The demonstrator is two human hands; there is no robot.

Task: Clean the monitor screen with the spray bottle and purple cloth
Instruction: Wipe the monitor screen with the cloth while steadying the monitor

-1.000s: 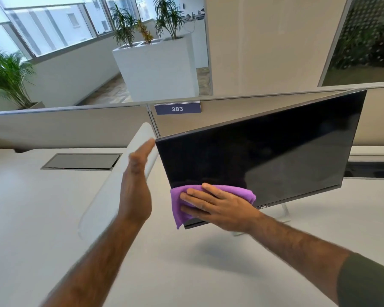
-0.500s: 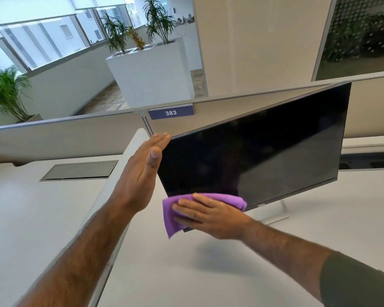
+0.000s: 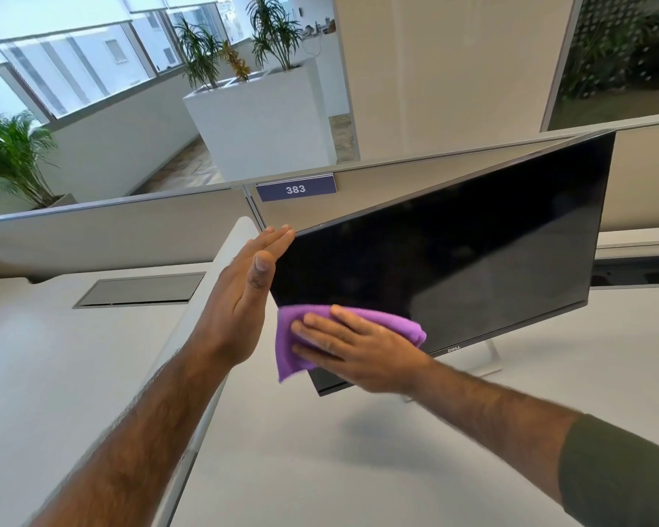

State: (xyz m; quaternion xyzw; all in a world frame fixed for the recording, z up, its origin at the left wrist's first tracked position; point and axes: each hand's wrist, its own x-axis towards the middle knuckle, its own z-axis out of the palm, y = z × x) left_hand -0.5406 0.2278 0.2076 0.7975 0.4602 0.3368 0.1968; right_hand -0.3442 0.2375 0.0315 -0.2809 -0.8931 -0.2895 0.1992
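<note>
A black monitor [image 3: 453,256] stands tilted on a white desk [image 3: 320,469], its screen dark. My right hand [image 3: 354,351] lies flat on the purple cloth [image 3: 293,344] and presses it against the screen's lower left corner. My left hand [image 3: 244,294] is held flat and upright, fingers together, against the monitor's left edge, with the fingertips at its top left corner. No spray bottle is in view.
A low white divider [image 3: 206,310] runs between two desks at my left forearm. A grey cable hatch [image 3: 141,289] sits in the left desk. Beige partition panels with a "383" sign [image 3: 295,189] stand behind. The monitor's silver foot [image 3: 487,365] rests at the right.
My left hand has moved right and up to the monitor's left edge. My right hand with the cloth has stayed at the lower left corner, shifting only slightly.
</note>
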